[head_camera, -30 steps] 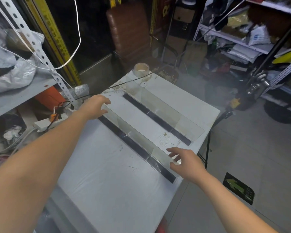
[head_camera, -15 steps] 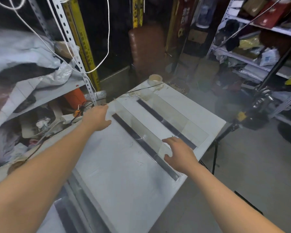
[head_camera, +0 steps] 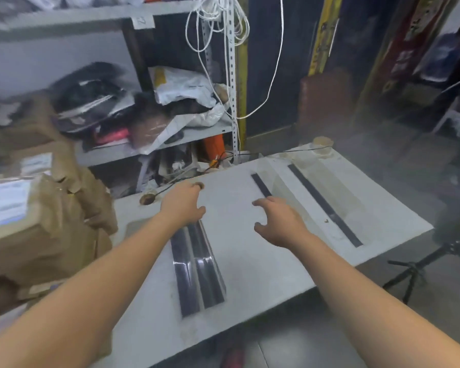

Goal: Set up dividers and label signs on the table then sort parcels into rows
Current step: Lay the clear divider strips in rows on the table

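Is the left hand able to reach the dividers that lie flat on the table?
Probably yes. The left hand is right at the far end of the flat dividers. Nothing lies on them, and the table beside them is bare.

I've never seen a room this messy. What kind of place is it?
Probably a parcel storeroom: metal shelves stuffed with bagged parcels, brown labelled packages piled at left, and a white table with clear dividers.
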